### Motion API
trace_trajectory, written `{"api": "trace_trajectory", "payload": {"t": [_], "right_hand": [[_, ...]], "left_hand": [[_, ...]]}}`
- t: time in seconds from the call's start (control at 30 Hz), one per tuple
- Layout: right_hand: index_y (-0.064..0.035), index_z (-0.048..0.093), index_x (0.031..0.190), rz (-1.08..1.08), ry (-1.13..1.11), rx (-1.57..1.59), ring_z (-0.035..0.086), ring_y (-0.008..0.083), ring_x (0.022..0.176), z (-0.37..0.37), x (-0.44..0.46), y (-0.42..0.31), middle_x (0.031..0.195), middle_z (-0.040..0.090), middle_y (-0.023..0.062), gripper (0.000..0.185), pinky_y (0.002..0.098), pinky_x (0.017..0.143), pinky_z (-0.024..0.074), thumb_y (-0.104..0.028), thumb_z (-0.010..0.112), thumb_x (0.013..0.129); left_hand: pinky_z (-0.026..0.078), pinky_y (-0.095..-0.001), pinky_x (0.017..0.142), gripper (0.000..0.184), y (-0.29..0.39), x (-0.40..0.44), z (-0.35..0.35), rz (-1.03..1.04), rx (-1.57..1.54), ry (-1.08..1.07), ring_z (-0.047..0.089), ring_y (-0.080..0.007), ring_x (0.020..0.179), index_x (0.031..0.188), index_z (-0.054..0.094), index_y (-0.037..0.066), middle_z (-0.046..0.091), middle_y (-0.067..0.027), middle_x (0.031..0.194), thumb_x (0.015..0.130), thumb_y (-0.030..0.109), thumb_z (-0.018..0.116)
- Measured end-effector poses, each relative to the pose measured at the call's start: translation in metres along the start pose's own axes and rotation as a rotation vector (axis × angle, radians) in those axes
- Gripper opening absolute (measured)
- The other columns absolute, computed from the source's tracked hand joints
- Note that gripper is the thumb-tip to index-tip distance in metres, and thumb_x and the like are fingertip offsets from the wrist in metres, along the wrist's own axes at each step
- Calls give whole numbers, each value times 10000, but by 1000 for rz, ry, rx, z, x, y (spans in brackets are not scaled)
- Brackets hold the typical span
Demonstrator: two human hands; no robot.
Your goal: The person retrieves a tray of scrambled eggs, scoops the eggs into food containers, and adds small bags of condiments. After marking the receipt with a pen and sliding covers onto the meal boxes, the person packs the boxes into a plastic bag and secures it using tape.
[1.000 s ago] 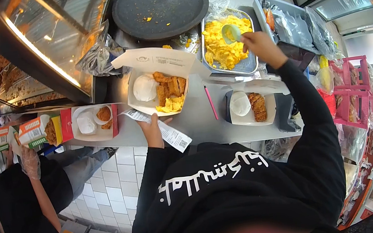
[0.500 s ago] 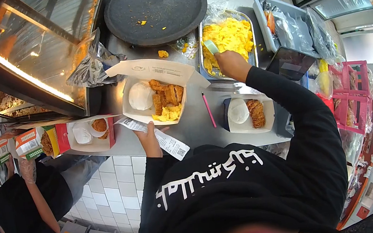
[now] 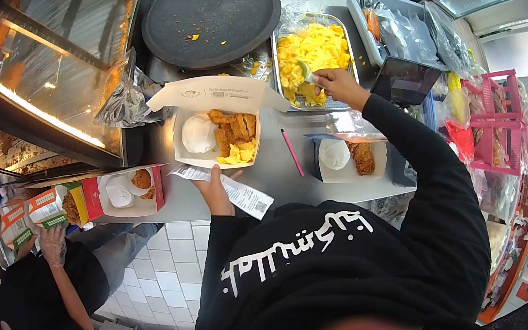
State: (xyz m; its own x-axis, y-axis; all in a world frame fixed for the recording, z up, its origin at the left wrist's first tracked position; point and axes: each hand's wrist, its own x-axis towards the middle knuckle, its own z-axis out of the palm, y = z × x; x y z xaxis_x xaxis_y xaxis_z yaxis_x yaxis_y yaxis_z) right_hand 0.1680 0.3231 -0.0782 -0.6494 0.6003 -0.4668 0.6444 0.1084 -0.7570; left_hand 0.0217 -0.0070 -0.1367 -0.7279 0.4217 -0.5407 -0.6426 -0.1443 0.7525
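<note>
My right hand (image 3: 342, 86) is closed on the handle of a pale green spoon (image 3: 305, 71), whose bowl is in the scrambled egg (image 3: 318, 46) of a metal tray (image 3: 351, 51). My left hand (image 3: 215, 191) holds an open cardboard meal box (image 3: 185, 154) from below, along with a printed receipt (image 3: 252, 200). Inside the box are a white wrapped round item (image 3: 199, 134), sliced fried chicken (image 3: 235, 128) and some egg (image 3: 240, 153). A pink pen (image 3: 292, 152) lies on the steel counter between the box and a second open box (image 3: 372, 166) with chicken.
A dark round stone slab (image 3: 211, 17) stands behind the box. A heated glass cabinet (image 3: 42, 101) is at the left. Nearby, a co-worker's gloved hand (image 3: 54, 247) touches packed boxes (image 3: 48, 203). A grey bin (image 3: 361, 13) and pink baskets (image 3: 497, 122) are at the right.
The spoon has tipped from upright to lower in the egg, and my right hand has shifted slightly right. The co-worker's gloved hand has moved right, onto a packed box.
</note>
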Motion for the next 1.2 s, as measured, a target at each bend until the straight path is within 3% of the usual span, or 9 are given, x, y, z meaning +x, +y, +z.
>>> {"api": "trace_trajectory", "payload": {"t": [0.17,0.3,0.5,0.67,0.77,0.9,1.03,1.1,1.2], "right_hand": [[-12,618,1097,6,162,241,399,24,518,-33,-40,-7,748,613,-16,315,177,441,311,-268,550,926],[-8,585,1133,-86,236,490,320,-8,495,-50,-141,-43,762,568,-27,306,150,426,226,-238,544,936],[-16,603,1115,64,490,537,345,-19,528,3,-263,-11,713,558,-51,294,149,454,239,-244,530,944],[-55,606,1120,-178,750,-550,561,210,630,81,-270,80,798,614,77,234,317,560,450,-78,541,896],[-58,608,1119,11,731,-579,585,312,798,97,-272,86,875,608,121,264,381,682,476,-39,548,862],[-33,632,1054,-82,829,-197,574,277,616,89,-275,79,749,610,120,193,347,591,463,-93,573,880],[-6,630,961,-21,634,352,513,110,552,53,-263,18,666,579,44,228,252,528,404,-207,526,936],[-3,623,942,-148,616,367,482,64,573,32,-237,-24,639,544,12,275,232,525,387,-255,513,942],[-30,643,942,-381,620,-120,591,186,629,5,-174,-66,695,626,78,269,289,594,448,-277,541,911]], "left_hand": [[595,-433,724,686,-5,9,11,40,23,-85,541,-280,1066,1408,73,173,340,-153,1339,890,-5,487],[557,-383,629,306,3,-2,23,-22,63,-73,590,-198,720,1107,369,94,518,-66,850,881,88,576],[470,-313,520,227,3,-15,14,-95,15,-205,515,-145,622,1041,357,109,502,-56,834,919,143,545],[437,-278,554,396,25,-36,39,-77,63,-378,492,-133,632,1313,357,110,492,-42,828,964,251,478],[429,-275,588,490,39,-46,54,-108,52,-524,482,-126,659,1394,315,118,491,-44,856,980,354,426],[440,-290,603,626,65,-52,68,-156,28,-715,494,-135,692,1405,294,119,484,-52,894,954,553,326],[448,-316,628,731,100,-56,84,-255,-97,-909,498,-164,721,1419,276,144,485,-55,905,903,662,273],[445,-312,584,730,120,-68,93,-256,-108,-988,467,-144,710,1429,251,181,461,-49,926,894,677,284],[455,-318,578,745,140,-81,101,-305,-175,-1124,454,-146,723,1458,181,220,438,-55,942,887,691,264]]}}
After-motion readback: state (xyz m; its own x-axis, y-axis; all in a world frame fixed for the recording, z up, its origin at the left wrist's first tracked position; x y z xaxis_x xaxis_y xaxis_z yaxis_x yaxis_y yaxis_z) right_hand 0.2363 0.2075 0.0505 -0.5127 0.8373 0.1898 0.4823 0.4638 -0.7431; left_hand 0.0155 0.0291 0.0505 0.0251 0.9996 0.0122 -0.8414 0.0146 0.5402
